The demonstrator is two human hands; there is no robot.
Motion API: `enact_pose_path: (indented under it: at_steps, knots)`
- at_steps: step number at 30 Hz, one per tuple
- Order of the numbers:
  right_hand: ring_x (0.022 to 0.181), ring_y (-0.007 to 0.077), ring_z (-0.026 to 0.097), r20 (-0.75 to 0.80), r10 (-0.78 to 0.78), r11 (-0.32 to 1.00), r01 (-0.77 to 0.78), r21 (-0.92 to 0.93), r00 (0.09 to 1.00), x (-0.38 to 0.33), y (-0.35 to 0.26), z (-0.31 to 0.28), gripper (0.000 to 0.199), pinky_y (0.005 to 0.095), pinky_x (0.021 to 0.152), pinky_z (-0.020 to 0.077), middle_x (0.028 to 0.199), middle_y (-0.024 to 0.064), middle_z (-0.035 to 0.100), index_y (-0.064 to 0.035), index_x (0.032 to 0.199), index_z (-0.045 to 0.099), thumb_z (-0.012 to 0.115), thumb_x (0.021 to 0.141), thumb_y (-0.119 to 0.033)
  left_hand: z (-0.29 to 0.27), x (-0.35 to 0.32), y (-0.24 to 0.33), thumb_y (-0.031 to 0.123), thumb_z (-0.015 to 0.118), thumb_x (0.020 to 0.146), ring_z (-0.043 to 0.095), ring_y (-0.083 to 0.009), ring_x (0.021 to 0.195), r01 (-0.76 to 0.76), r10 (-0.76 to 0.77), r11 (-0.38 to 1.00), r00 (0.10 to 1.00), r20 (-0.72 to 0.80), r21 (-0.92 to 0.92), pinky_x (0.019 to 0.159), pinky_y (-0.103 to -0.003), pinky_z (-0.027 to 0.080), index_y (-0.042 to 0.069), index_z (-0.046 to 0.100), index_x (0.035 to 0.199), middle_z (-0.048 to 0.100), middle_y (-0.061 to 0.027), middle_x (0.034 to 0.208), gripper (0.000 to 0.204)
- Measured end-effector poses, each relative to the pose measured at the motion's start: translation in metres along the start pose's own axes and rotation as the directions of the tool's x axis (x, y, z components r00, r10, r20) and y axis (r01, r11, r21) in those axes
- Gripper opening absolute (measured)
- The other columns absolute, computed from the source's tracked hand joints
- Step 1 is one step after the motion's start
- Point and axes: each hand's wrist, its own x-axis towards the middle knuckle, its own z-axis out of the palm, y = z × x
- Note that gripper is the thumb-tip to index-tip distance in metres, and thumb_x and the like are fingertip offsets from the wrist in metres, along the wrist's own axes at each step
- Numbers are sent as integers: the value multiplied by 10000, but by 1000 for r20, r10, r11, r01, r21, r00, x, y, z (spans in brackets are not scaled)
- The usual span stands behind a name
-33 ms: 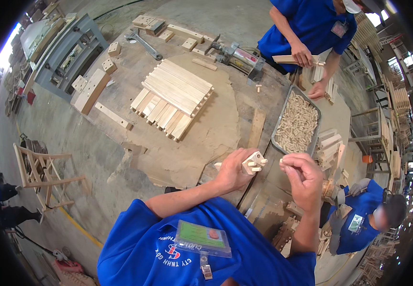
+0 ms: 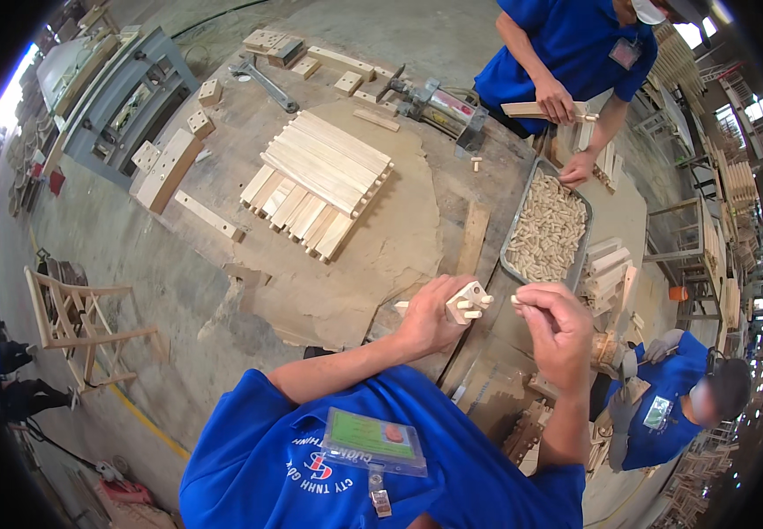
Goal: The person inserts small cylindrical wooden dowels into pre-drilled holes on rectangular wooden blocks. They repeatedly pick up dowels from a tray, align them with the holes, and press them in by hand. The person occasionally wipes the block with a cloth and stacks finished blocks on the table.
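My left hand [image 2: 435, 317] is wrapped round a pale wooden piece [image 2: 466, 302], with dowels standing out of its end face and a dark hole near its upper corner. Just to the right, my right hand [image 2: 559, 333] pinches a small wooden dowel [image 2: 516, 301] between thumb and fingers. A short gap separates that dowel from the piece. Beyond my right hand lies a grey tray [image 2: 506, 261] filled with loose dowels [image 2: 547, 225]. Most of the wooden piece is hidden behind my left fingers.
Stacked wooden slats [image 2: 324, 172] lie mid-table on brown paper. Behind them are a wrench [image 2: 264, 84] and a metal clamp [image 2: 443, 108]. Across the table a co-worker [image 2: 566, 53] holds a slat; another person [image 2: 672, 401] works at the right. Wooden blocks [image 2: 170, 172] line the left edge.
My right hand has shifted slightly left with its dowel, closer to the wooden piece. The far co-worker's hand has moved to the tray's far edge. My left hand stays put.
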Motion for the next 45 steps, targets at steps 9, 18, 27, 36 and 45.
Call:
enact_pose_path:
  at_steps: [9,18,27,36,45]
  knots:
    - [834,301,665,337,-132,887,263,-379,932,37,-5,13,60,416,895,473,871,91,726,-55,935,740,774,897,-87,3,-1,-1,137,844,824,669,-371,975,-77,77,997,997,-23,30,854,-465,538,82,670,1289,687,-147,1021,500]
    - [818,312,646,397,-121,868,291,-402,910,47,0,22,42,426,892,458,826,91,694,-69,909,736,739,923,-108,-1,-1,4,165,830,846,651,-364,984,-14,14,999,1000,-2,33,868,-463,529,101,668,1307,666,-138,1011,493]
    - [777,336,646,353,-113,860,269,-433,929,45,-1,32,57,435,829,464,801,114,694,-50,855,716,760,877,-78,-4,-3,3,167,836,828,643,-376,1016,20,-21,999,998,54,27,882,-476,524,102,662,1320,661,-145,1037,526]
    - [776,336,647,307,-139,875,262,-407,942,32,-1,34,67,434,828,469,796,109,687,-48,856,701,759,876,-75,-3,-7,2,178,846,820,649,-379,1025,-4,4,1000,999,54,15,884,-475,530,93,659,1319,666,-149,1038,539]
    - [734,182,648,114,127,990,-119,-71,985,40,2,23,166,365,729,506,849,64,696,-37,1069,732,736,1000,-188,-11,-6,1,129,856,820,721,-330,1040,36,-37,999,999,31,29,910,-410,583,73,694,1297,729,-129,1111,507]
